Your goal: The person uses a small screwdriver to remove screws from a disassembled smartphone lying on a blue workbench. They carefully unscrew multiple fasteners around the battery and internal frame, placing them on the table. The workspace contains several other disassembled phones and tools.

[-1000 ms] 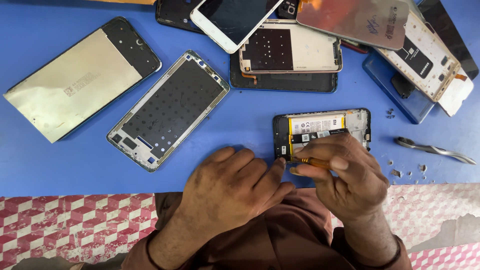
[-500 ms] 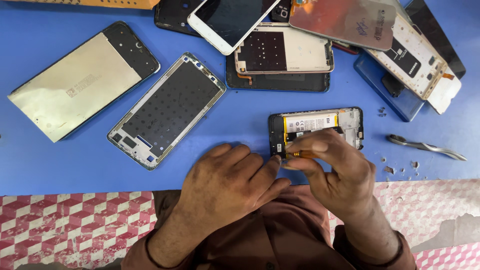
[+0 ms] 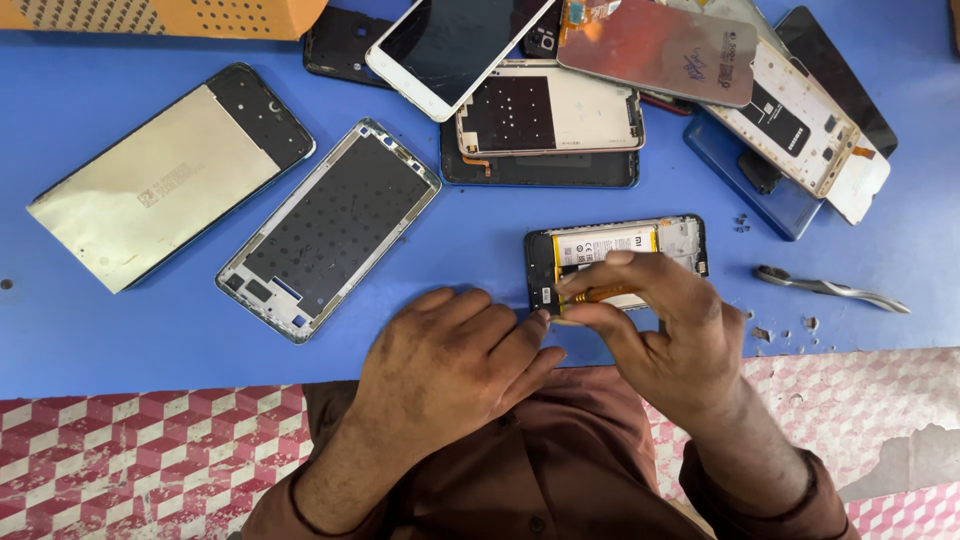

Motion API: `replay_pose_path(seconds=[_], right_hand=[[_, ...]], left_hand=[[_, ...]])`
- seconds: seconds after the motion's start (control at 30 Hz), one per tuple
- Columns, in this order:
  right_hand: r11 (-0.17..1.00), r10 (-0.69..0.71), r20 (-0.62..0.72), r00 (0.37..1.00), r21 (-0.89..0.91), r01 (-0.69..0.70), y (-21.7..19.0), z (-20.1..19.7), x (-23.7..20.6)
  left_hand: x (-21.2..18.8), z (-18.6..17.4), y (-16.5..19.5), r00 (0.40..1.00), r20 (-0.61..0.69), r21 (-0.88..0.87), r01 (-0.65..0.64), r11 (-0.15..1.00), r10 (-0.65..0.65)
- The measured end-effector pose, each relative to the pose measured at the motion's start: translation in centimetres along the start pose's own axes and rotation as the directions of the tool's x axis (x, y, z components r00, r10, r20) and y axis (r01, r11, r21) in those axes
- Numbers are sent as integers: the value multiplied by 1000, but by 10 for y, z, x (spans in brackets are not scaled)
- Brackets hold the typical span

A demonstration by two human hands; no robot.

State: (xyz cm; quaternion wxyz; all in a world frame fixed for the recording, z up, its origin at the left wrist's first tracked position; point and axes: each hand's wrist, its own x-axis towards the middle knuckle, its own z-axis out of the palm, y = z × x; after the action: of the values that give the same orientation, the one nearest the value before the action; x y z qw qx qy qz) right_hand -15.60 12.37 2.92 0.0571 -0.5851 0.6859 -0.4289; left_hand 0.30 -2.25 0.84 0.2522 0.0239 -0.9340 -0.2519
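Spreading across the blue desk (image 3: 480, 215), dismantled phone parts fill the far half: a gold-backed phone panel (image 3: 165, 180) at the far left, a bare mid-frame (image 3: 330, 230) beside it, and a heap of screens and back covers (image 3: 640, 90) at the far right. Nearer the middle lies the opened phone (image 3: 680, 240), battery side up, just beyond both hands. The left hand (image 3: 450, 365) rests palm down, curled loosely and gripping nothing, its fingertips at the phone's near left corner. The right hand (image 3: 665, 335) pinches a small orange-handled screwdriver (image 3: 600, 296) over the phone's near edge. Judging by this, screws are being worked; the tip needs steady seating. Metal tweezers (image 3: 830, 290) lie to the right, apart.
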Motion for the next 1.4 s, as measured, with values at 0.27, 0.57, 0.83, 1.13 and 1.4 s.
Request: replay_pose_path(seconds=[0.27,0.57,0.83,1.13,1.4], right_hand=[[1000,-10,-44,999,-5,10,-4,4,4],[997,-80,71,994,-1,80,-7,-1,7],[991,17,-126,992,-129,-33,-6,16,-4],[985,-81,199,977,164,48,-6,-2,7],[991,-89,83,993,109,80,7,7,-11]], left_hand=[[-1,0,1,1000,18,5,10,1000,-11],[0,-1,2,999,27,9,24,1000,-24],[-1,-1,2,998,58,6,29,1000,-29],[-3,0,1,1000,7,16,2,1000,-2],[-3,1,1,999,30,9,13,1000,-13]])
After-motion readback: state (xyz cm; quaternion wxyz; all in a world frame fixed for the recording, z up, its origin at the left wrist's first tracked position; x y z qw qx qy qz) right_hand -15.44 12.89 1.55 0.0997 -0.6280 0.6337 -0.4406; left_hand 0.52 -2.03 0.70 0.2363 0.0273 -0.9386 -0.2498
